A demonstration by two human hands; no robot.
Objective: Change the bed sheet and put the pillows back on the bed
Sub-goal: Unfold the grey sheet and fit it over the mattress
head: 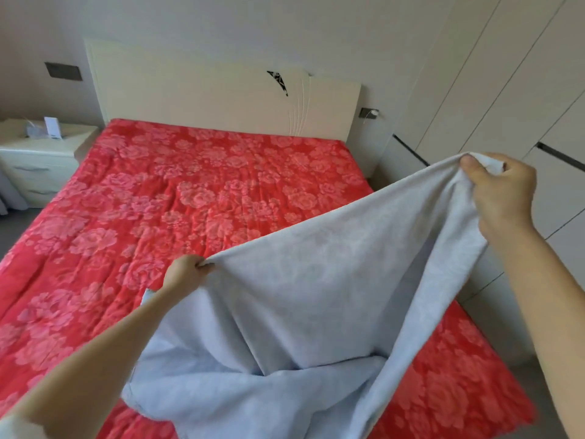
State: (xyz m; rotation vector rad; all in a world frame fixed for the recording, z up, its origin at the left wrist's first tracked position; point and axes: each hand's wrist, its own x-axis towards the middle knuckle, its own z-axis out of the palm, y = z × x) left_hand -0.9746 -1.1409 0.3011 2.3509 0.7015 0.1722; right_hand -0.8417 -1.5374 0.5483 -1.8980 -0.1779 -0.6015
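Note:
A pale blue-grey bed sheet [304, 299] hangs stretched between my two hands over the foot end of the bed. My left hand [186, 272] pinches its upper edge low over the mattress. My right hand [503, 198] grips another part of that edge, raised higher at the right. The rest of the sheet sags in folds toward me. Under it the bed [177, 191] is covered by a red quilted layer with pink flowers, lying flat up to the cream headboard [202, 93]. No pillows are in view.
A cream nightstand [41, 160] with a tissue box and a white card stands left of the bed. White wardrobe doors [493, 90] run along the right side, leaving a narrow floor gap beside the bed. A wall socket [368, 112] sits right of the headboard.

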